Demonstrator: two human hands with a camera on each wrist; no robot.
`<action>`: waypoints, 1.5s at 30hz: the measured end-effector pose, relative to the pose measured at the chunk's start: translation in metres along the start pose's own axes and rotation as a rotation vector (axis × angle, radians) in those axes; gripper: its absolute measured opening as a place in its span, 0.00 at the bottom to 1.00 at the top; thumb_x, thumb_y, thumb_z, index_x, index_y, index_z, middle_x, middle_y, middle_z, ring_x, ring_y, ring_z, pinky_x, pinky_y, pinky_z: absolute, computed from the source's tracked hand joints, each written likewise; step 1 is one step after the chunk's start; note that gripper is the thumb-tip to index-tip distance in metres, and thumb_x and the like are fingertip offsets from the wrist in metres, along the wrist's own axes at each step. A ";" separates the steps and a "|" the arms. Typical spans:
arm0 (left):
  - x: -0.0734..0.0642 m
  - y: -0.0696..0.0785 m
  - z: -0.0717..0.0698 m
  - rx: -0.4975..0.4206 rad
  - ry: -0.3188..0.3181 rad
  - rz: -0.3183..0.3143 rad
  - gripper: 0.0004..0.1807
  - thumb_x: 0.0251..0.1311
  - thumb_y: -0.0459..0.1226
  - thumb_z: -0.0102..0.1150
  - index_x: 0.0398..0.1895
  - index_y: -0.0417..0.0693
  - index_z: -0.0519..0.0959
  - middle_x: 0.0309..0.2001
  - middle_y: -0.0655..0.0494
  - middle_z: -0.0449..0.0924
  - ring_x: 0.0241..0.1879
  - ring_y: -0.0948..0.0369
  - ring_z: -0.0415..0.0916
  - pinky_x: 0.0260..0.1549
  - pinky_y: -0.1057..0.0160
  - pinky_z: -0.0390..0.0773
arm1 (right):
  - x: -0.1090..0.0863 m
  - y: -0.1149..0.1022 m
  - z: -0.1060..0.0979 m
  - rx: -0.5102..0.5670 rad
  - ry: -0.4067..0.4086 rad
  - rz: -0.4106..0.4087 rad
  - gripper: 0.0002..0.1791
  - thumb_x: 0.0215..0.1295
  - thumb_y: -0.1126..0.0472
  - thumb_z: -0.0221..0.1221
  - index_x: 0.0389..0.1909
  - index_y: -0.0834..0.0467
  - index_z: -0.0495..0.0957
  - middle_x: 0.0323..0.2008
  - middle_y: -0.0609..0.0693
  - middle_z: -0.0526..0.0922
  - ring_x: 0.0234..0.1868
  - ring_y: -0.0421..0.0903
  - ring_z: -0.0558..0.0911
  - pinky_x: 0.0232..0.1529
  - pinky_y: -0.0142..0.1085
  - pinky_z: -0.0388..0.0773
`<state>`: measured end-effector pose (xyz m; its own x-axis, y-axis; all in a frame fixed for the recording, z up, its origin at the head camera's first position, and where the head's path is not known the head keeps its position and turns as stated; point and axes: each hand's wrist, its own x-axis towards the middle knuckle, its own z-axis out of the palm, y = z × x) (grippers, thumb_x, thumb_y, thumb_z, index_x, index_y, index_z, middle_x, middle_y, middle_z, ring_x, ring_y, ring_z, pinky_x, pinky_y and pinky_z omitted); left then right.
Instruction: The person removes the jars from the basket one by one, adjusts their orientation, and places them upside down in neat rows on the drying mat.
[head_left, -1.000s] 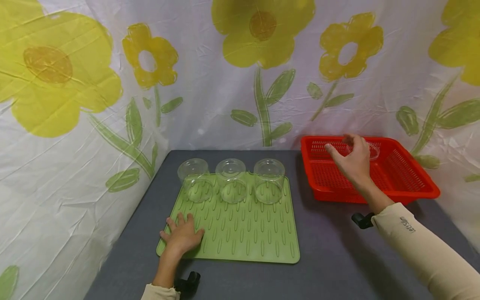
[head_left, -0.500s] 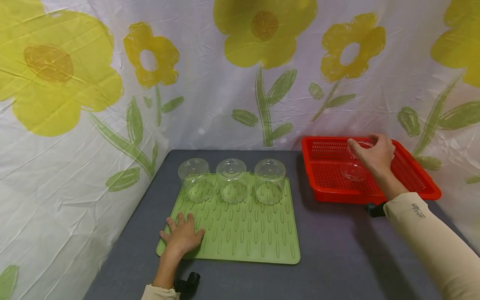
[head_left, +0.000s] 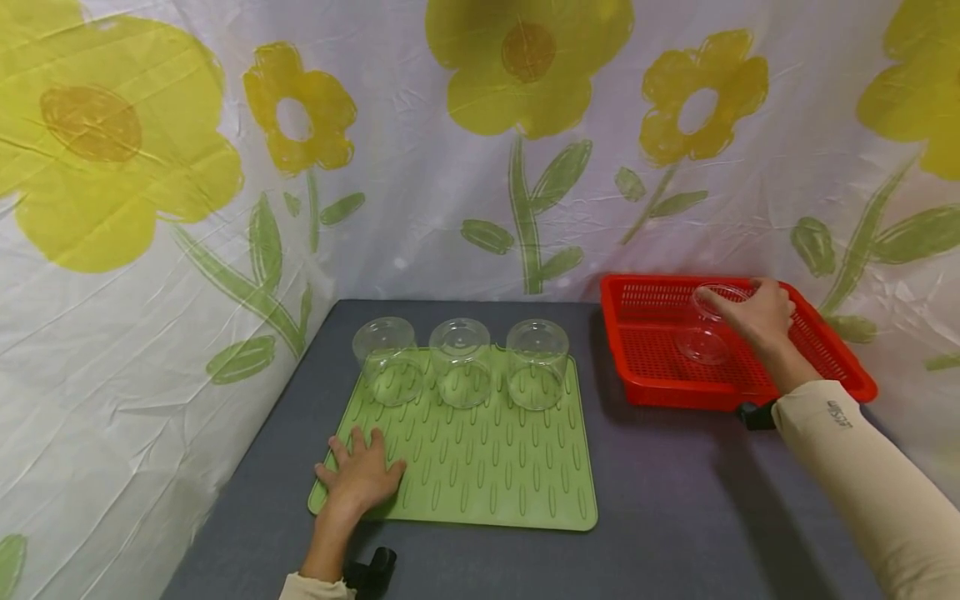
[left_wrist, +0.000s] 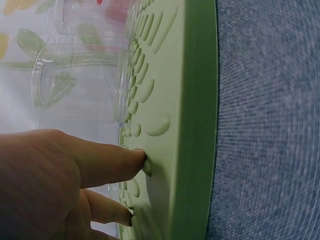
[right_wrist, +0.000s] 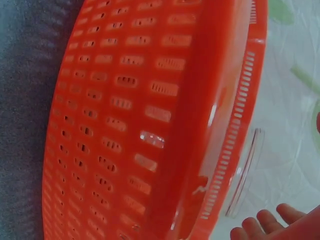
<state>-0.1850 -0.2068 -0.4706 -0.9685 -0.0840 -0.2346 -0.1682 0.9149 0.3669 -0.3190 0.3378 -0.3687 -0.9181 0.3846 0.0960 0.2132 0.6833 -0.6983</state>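
My left hand [head_left: 356,479] lies with spread fingers on the left front of a green ridged mat [head_left: 495,492]; its fingertips touch the surface in the left wrist view. My right hand [head_left: 761,317] is over the red basket [head_left: 626,379]. Its thumb and fingers span the top of a clear plastic jar [head_left: 702,333] standing inside. In the right wrist view only part of the jar's edge [right_wrist: 244,172] shows, beside several fingers. Three similar clear jars, a left one [head_left: 388,358], a middle one [head_left: 461,362] and a right one [head_left: 537,362], stand mouth down along the mat's back edge.
A dark grey cloth covers the table [head_left: 645,500] under mat and basket. Behind it hangs a white curtain [head_left: 405,208] with yellow flowers, and it also closes in the left and right sides. The basket's raised slotted wall [right_wrist: 110,125] stands close to my right wrist.
My right hand has moved right within the basket and come round the jar's top, and the jar now shows left of the hand. The left hand and the three jars on the mat have stayed put.
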 end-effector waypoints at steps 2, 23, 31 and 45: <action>0.000 0.000 0.000 0.002 0.002 0.001 0.41 0.71 0.47 0.55 0.76 0.28 0.56 0.76 0.19 0.41 0.73 0.18 0.29 0.61 0.14 0.40 | 0.001 0.000 0.000 -0.021 -0.010 -0.011 0.60 0.64 0.30 0.58 0.77 0.71 0.48 0.71 0.78 0.55 0.70 0.76 0.55 0.69 0.71 0.53; 0.000 -0.001 -0.001 -0.004 -0.001 -0.014 0.41 0.71 0.48 0.55 0.76 0.30 0.56 0.76 0.20 0.41 0.74 0.19 0.29 0.61 0.14 0.39 | 0.017 0.005 -0.019 -0.290 -0.318 0.099 0.72 0.61 0.24 0.54 0.72 0.85 0.34 0.69 0.89 0.45 0.70 0.85 0.49 0.71 0.73 0.50; 0.000 0.000 0.000 -0.002 0.005 -0.014 0.42 0.70 0.48 0.56 0.77 0.30 0.57 0.77 0.20 0.41 0.74 0.19 0.29 0.62 0.14 0.40 | 0.025 0.007 -0.021 -0.329 -0.386 0.109 0.71 0.63 0.24 0.52 0.72 0.86 0.37 0.68 0.88 0.47 0.69 0.85 0.49 0.70 0.73 0.52; -0.001 0.001 -0.001 -0.001 -0.004 -0.021 0.41 0.71 0.48 0.55 0.77 0.31 0.56 0.77 0.21 0.41 0.74 0.20 0.29 0.62 0.14 0.40 | 0.027 0.008 -0.016 -0.256 -0.357 0.084 0.63 0.64 0.29 0.55 0.67 0.86 0.52 0.57 0.78 0.63 0.59 0.73 0.63 0.67 0.67 0.64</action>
<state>-0.1849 -0.2062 -0.4693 -0.9640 -0.1017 -0.2458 -0.1889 0.9124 0.3631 -0.3367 0.3638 -0.3601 -0.9424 0.2379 -0.2353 0.3264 0.8079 -0.4906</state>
